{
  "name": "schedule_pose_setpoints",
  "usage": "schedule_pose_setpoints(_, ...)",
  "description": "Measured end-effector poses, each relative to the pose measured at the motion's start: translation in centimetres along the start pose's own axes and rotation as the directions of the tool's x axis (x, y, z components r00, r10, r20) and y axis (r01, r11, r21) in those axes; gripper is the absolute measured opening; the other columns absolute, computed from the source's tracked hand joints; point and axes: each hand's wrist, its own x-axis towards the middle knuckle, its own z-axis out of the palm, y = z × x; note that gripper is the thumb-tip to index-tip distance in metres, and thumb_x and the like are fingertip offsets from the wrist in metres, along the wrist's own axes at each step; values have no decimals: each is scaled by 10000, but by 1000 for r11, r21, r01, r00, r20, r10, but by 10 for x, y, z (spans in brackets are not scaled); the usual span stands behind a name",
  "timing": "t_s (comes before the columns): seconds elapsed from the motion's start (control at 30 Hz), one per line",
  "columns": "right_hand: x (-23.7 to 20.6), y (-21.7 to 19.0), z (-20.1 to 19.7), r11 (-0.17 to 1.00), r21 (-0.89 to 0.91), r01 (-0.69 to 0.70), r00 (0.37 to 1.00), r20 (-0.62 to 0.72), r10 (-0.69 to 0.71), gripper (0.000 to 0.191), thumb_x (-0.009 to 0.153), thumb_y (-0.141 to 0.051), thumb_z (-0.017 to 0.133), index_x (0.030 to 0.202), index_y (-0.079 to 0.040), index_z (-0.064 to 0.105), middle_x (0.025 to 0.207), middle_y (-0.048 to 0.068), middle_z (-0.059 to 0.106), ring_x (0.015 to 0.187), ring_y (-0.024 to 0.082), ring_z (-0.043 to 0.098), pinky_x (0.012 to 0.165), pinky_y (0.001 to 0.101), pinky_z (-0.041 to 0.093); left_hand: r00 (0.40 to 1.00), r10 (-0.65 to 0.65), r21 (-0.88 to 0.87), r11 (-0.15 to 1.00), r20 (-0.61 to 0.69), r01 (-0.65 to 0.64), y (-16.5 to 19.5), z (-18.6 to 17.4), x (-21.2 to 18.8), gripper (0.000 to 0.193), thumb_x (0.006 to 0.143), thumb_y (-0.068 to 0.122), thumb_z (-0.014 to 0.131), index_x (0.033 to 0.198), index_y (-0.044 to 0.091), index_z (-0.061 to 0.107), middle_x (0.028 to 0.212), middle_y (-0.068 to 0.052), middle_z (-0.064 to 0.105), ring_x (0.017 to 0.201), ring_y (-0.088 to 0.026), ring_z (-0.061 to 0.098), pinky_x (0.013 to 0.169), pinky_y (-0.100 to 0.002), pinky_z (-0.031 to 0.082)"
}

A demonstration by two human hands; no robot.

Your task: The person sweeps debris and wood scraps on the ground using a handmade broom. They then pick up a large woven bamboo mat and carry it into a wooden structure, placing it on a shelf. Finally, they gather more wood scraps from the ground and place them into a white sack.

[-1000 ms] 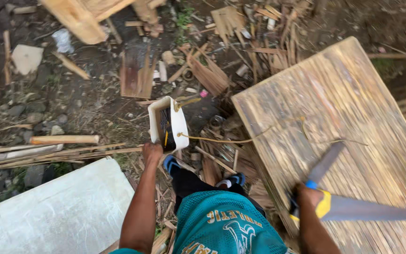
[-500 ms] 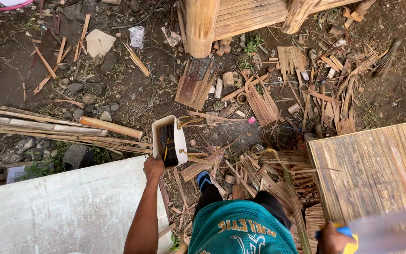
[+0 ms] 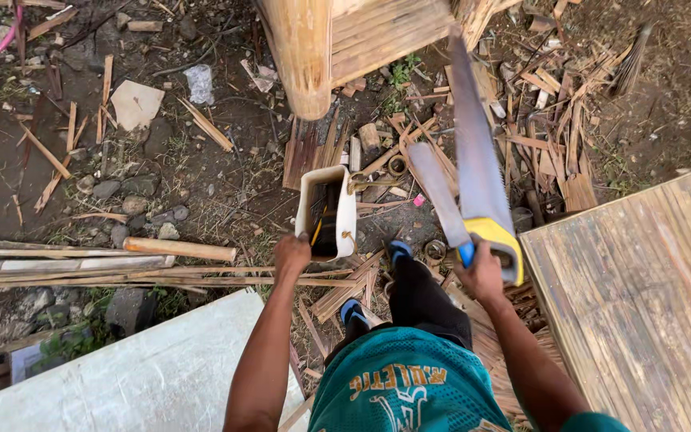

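1. Bamboo post (image 3: 304, 56): thick, pale yellow, top centre, standing on the dirt.
2. Woven bamboo panel (image 3: 641, 296): flat, right side.
3. White sheet (image 3: 145, 376): lower left, lying flat.
4. Bamboo poles (image 3: 81, 268): bundle on the ground at left, roughly level, just above the sheet.
5. Wood scraps (image 3: 537, 120): thick scatter, upper right, around the post base.
6. Cardboard piece (image 3: 136, 104): tan, upper left, on bare soil.
7. Stones (image 3: 133, 208): grey, small cluster, left of centre.
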Motion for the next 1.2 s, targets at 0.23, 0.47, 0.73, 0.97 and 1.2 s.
schedule_pose_setpoints(0.23,154,-78,-41,974,19,226,974,-14,-225,714,759,-223,765,1360,-47,422,1009,320,689,931,534,641,838,598,505,988,101,-143,983,-117,-117,102,-8,70,391,977,332,545,1011,-24,703,991,-296,694,931,-486,671,818,-568,534)
schedule_pose_setpoints(0.47,371,-213,-81,958,-68,277,957,108,-269,832,784,-291,801,1410,-4,334,1057,334,683,999,509,664,867,553,536,899,258,27,964,-353,-266,240,-35,179,277,904,209,559,887,14,756,1001,-262,716,981,-455,685,888,-533,548)
schedule_pose_setpoints(0.73,467,-287,-85,910,-175,376,922,164,-350,820,890,-372,686,1526,20,351,1218,301,684,1148,468,652,1003,504,522,885,4,-240,962,-465,-131,299,-29,236,238,857,205,641,926,-18,687,925,-284,709,917,-454,693,815,-531,557)
schedule_pose_setpoints(0.97,516,-317,-84,477,-490,730,436,-204,-877,516,805,-437,722,1229,-153,647,1156,191,742,1044,420,697,899,530,548,674,-84,-344,901,-734,-263,345,-32,280,132,853,153,665,835,31,710,897,-223,729,884,-419,708,817,-498,562)
schedule_pose_setpoints(1.2,477,-257,-98,619,483,619,777,-257,-575,338,943,-251,683,1220,-77,601,1083,172,709,922,373,727,764,447,603,680,29,-247,920,-733,-305,343,-44,273,311,922,220,674,1148,6,662,1175,-247,693,1149,-415,639,1043,-462,500)
